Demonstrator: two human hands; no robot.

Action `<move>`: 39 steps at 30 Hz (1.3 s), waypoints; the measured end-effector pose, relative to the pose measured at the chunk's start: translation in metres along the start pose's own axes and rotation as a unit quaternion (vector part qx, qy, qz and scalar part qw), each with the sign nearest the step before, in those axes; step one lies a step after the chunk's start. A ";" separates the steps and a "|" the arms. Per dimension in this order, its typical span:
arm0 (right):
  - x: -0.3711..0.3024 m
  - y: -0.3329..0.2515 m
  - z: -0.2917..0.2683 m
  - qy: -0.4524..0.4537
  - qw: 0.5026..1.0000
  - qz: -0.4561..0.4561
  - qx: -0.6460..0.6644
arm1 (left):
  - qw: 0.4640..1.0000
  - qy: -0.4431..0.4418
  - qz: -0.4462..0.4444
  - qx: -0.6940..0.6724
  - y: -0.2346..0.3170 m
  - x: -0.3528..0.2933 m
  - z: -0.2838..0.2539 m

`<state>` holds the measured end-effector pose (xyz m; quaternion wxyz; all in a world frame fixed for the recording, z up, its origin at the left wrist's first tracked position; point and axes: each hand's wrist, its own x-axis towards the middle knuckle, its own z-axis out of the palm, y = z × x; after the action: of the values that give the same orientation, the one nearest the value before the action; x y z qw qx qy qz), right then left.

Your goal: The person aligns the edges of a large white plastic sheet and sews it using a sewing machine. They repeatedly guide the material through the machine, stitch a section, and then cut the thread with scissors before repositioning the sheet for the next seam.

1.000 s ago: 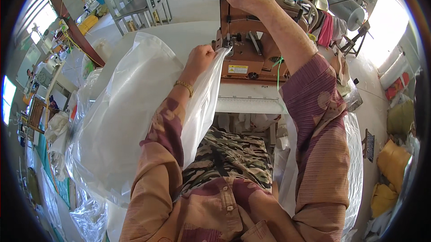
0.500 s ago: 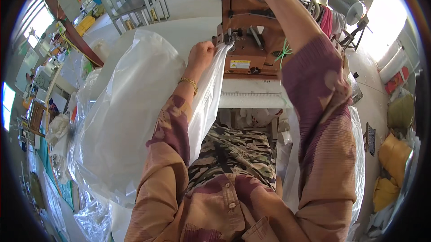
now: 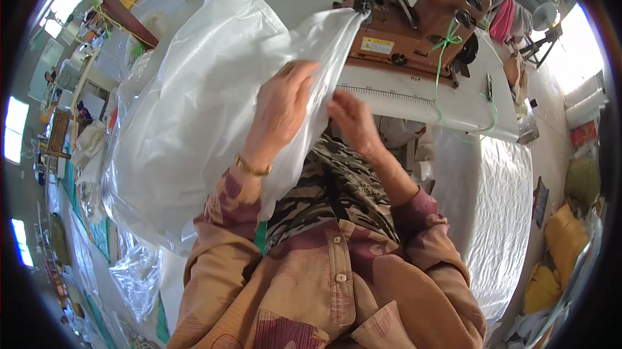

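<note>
A translucent white woven plastic sheet [image 3: 188, 103] lies bunched over the table on the left, its gathered top corner rising to the needle area of a brown sewing machine [image 3: 411, 31]. My left hand [image 3: 282, 106], with a gold-coloured band at the wrist, rests over the sheet, its fingers stretched toward the machine and loosely bent. Close by on the right, my right hand [image 3: 355, 121] has its fingers curled on the sheet's hanging edge; the fingertips are partly hidden. The sheet falls from there toward my lap.
A ruler strip [image 3: 389, 95] runs along the table's front edge below the machine. Green thread [image 3: 447, 41] hangs from the machine, and small metal snips [image 3: 489, 86] lie to its right. Shiny white sheeting [image 3: 499, 219] hangs at the right. Yellow bundles [image 3: 562, 239] sit on the floor.
My right hand has come down from the top of the machine to the sheet's edge. My left hand has left the needle area and moved lower along the sheet. The view has shifted.
</note>
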<state>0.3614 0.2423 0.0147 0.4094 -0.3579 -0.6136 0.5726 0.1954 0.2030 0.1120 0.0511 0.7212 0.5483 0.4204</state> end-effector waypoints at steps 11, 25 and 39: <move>-0.033 0.020 0.044 -0.306 0.935 0.127 0.125 | 0.975 -0.051 -0.119 0.179 -0.098 -0.039 -0.017; -0.071 0.063 0.013 -0.193 0.932 0.153 0.267 | 0.972 -0.058 -0.095 0.209 -0.165 -0.030 -0.036; -0.082 0.030 -0.052 0.069 0.857 -0.024 -0.510 | 0.982 -0.031 -0.090 0.162 -0.175 -0.051 -0.059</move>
<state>0.4415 0.1919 -0.0223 0.2243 -0.5401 -0.7984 0.1434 0.0230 0.2064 0.0282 -0.0115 0.6806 0.6695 0.2972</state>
